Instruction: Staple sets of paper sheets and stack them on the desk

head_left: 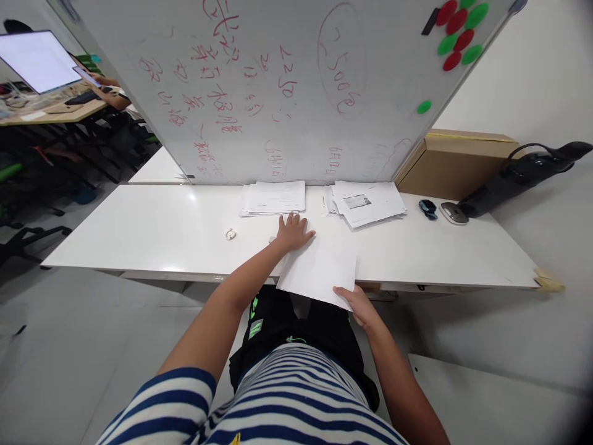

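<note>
A white sheet of paper point(319, 272) lies partly on the white table, its near end reaching past the front edge. My left hand point(293, 232) rests spread on the sheet's far left part, fingers apart and pressing down. With the thumb on top, my right hand point(359, 304) pinches the near right corner. Just beyond my left fingertips sits a stack of papers point(275, 198). A second, looser pile of papers point(368, 203) lies to the right of it, with a small dark picture printed on the top page.
Behind the table point(139, 228) stands a whiteboard point(296, 93) with red writing and round magnets. At right are a cardboard box point(458, 162), a black bottle point(514, 176), a mouse point(454, 212) and a dark watch point(427, 209). A small ring-shaped item point(230, 234) lies left. Another person sits far left.
</note>
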`<state>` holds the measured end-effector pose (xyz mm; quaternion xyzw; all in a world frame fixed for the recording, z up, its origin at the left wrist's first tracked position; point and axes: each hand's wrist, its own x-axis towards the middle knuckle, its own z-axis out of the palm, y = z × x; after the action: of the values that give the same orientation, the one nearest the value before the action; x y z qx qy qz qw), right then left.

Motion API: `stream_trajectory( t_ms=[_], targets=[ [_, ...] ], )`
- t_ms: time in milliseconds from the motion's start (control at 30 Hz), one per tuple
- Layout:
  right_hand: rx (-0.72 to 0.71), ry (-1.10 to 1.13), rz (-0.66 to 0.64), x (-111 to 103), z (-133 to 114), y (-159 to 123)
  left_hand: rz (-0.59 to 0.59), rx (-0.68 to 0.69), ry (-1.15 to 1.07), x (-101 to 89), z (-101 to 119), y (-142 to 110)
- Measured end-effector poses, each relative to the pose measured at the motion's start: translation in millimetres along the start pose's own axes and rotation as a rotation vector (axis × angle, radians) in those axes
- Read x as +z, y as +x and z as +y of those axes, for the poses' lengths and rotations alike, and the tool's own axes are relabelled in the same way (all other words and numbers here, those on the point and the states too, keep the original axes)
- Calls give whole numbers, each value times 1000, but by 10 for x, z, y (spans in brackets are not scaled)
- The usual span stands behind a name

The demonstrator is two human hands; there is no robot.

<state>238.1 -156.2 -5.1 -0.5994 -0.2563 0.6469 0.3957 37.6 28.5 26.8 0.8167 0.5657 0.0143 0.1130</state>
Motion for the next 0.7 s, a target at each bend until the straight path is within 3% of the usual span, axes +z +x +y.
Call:
stream_trajectory(
  t_ms=[233,433,600,700],
  targets=[
    [2,14,10,16,-17,-14,75,4,107,57,14,4],
    [-40,16,-13,26,39,-16,121,-61,-72,-21,-23,-59],
    [-41,7,-15,39,61,-31,378,55,-253,-205,-92,-202],
    [-33,-14,22,25,57,-57,549,3,-303,-270,-178,-384]
  ],
)
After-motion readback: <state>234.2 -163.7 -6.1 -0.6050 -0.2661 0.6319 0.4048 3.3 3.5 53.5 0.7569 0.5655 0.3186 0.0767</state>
